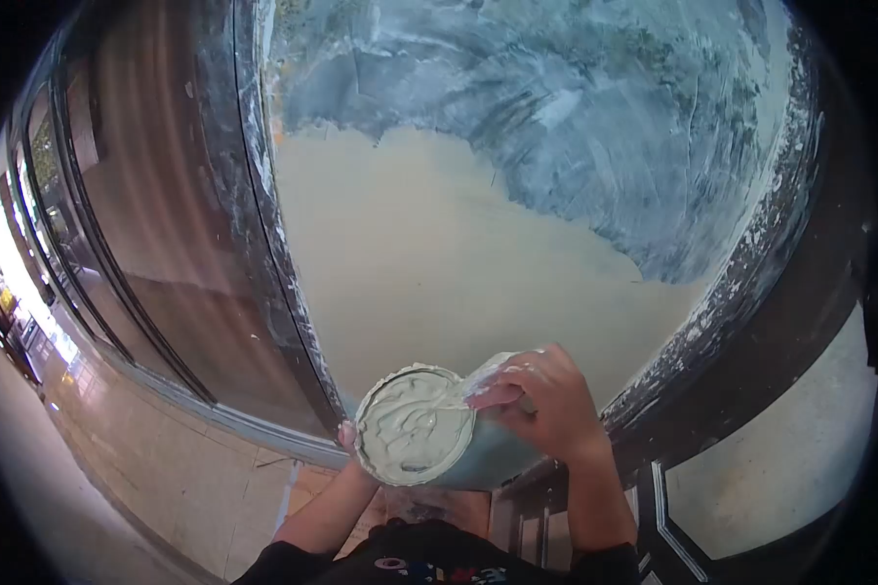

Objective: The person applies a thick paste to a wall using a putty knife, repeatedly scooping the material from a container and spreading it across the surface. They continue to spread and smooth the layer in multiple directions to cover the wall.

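A round tub of pale, creamy paste (415,429) is held up in front of my body, its rim smeared with paste. My left hand (347,435) grips the tub from its left side, with most of the fingers hidden behind it. At the tub's right edge, my right hand (537,398) pinches a thin, paste-covered spreader (486,370) whose edge is over the paste. White smears cover my right fingers. Beyond the tub stands a wall panel, with a smooth beige coat (439,234) on its lower part and a streaky blue-grey surface (595,127) above.
Dark, paste-marked frame strips border the panel at left (275,224) and right (751,244). Brown panelling (156,156) with curved dark rails is further left. Tiled floor (185,478) lies at lower left, and a dark-framed pale panel (780,448) at lower right.
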### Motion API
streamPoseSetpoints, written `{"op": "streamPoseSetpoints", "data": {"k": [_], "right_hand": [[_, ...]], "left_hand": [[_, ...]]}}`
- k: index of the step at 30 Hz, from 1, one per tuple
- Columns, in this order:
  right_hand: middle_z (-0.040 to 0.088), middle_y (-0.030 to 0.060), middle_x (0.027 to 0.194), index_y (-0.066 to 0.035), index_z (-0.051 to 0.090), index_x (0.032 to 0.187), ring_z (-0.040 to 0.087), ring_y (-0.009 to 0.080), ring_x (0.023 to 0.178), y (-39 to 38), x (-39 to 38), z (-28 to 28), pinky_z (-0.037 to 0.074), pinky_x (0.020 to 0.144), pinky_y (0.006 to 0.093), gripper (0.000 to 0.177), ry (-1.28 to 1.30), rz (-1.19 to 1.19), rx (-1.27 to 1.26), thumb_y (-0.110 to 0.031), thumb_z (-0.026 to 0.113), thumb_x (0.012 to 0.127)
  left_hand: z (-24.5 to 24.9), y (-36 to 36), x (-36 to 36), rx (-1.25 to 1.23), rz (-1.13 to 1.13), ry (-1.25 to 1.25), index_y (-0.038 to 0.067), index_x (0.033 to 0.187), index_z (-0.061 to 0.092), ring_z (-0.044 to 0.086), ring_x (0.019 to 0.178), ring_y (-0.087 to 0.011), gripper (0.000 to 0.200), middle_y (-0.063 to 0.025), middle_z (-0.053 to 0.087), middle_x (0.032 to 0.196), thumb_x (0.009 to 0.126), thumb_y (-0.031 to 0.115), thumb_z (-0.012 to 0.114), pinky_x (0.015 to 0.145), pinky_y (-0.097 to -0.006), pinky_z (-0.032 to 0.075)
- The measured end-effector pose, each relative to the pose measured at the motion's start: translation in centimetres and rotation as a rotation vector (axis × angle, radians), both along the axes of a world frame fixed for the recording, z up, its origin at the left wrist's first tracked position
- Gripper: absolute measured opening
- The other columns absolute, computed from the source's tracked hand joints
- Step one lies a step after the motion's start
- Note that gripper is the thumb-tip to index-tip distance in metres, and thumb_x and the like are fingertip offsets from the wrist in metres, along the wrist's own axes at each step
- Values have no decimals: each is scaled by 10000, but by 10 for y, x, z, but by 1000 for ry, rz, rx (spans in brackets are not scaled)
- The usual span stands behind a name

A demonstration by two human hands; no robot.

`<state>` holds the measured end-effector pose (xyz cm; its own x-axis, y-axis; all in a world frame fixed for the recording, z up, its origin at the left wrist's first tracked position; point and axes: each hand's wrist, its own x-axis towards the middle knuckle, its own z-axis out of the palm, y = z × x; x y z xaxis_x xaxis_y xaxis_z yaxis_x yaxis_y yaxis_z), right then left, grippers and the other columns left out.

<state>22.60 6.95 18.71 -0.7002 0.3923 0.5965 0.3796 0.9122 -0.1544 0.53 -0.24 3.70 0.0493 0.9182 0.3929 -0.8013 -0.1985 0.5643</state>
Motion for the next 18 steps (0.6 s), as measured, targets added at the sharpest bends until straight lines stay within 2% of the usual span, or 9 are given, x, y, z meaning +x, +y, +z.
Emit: {"op": "streamPoseSetpoints", "data": {"k": [1,3,6,8,9,11,12,15,18], "right_hand": [[618,49,927,-94,632,963,571,277,869,-2,-6,-2,500,708,370,305,20,-5,39,-141,707,671],[623,51,935,-99,638,971,574,275,863,2,-13,-3,504,703,370,332,44,-15,86,-160,726,656],[625,59,938,-111,645,986,581,273,853,8,-15,2,510,693,377,374,45,-76,165,-193,751,637],[613,73,935,-119,635,1016,586,273,862,16,-13,19,509,687,391,365,109,-151,320,-209,735,677],[613,73,935,-119,635,1016,586,273,862,18,-12,31,509,687,391,365,109,-159,329,-209,735,677],[593,82,930,-124,617,1053,592,283,859,18,-10,62,505,687,400,355,87,-358,376,-237,706,728],[593,82,930,-124,617,1053,592,283,859,20,-10,77,505,687,400,355,89,-366,381,-237,706,728],[578,90,932,-127,587,1084,595,306,860,27,-15,117,498,689,414,347,143,-416,409,-250,672,771],[593,105,952,-113,563,1089,602,323,862,38,-24,144,491,695,415,337,80,-480,390,-234,654,788]], "left_hand": [[-1,-1,-3,10,-1,2,55,1478,215,305,1371,-367,1154,-199,261,1504,646,769,576,1125,-512,285],[-2,-3,-8,-7,130,69,88,1457,292,345,1338,-399,1022,-195,305,1487,719,777,456,1097,-552,306],[-2,-1,-16,45,77,20,88,1452,301,352,1333,-397,1024,-193,321,1477,723,793,443,1091,-555,312],[-13,-4,-23,20,63,-46,105,1449,316,350,1334,-396,1020,-180,325,1478,720,810,427,1092,-560,306],[-13,-3,-24,29,55,-45,105,1449,316,350,1334,-396,1020,-180,325,1478,720,810,427,1092,-560,306],[-9,-5,-25,58,101,-72,126,1440,342,348,1335,-397,982,-169,329,1479,729,797,428,1085,-573,310],[1,-8,-28,106,84,27,146,1431,366,349,1332,-399,946,-162,336,1477,732,780,438,1076,-587,315],[0,-8,-34,107,99,13,156,1425,380,356,1326,-400,926,-164,343,1471,730,763,457,1065,-596,327],[-10,-7,-39,58,46,-55,111,1442,330,344,1335,-395,1017,-178,322,1477,691,773,510,1084,-571,314]]}}
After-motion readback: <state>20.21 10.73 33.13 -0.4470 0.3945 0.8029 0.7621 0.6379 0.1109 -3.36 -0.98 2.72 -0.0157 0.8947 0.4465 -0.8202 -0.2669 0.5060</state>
